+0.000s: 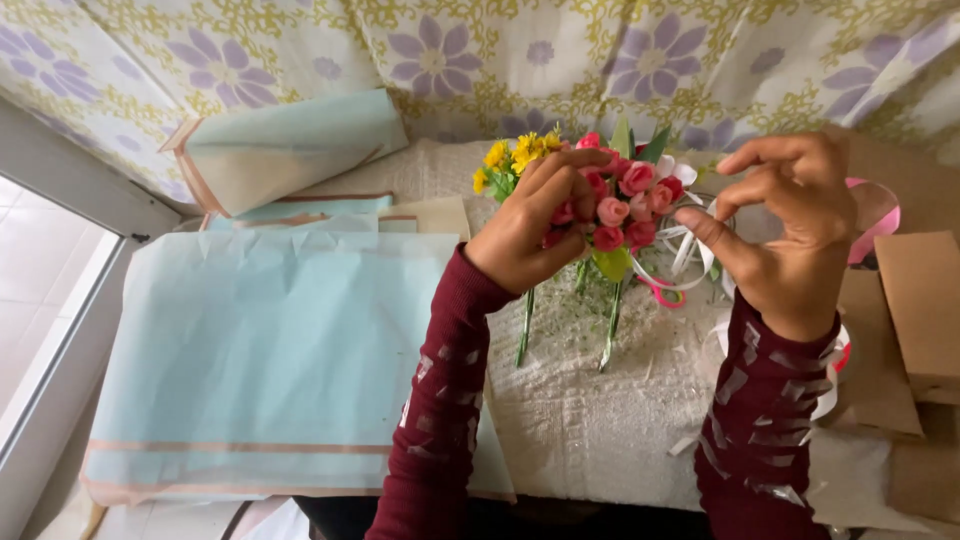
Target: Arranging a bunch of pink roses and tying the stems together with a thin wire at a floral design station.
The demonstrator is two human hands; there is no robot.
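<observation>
We looked down at two hands in dark red sleeves working over a tabletop (590, 420) covered with a white textured cloth. The left hand (530, 235) was closed around a small bunch of pink and red rosebuds (625, 205), its fingers (570, 165) curled and pressed together over the blooms, holding the bunch upright above the cloth. Green stems (527, 325) hung down below that hand toward the cloth. A sprig of yellow flowers (515, 155) stood just beside the rosebuds, at the far side of the left hand. The right hand (790, 225) hovered just beside the bunch, fingers bent and loosely spread, thumb stretched toward the flowers; we could not tell whether it pinched anything. Loops of white ribbon (690, 250) lay behind the flowers, between the two hands, with pink-handled scissors (662, 292) partly hidden under them. A large sheet of pale blue wrapping paper (260, 350) lay flat to the left, and a rolled sheet of the same paper (290, 145) rested farther back. A brown cardboard box (920, 310) sat at the right edge. A floral curtain (440, 60) hung behind everything.
</observation>
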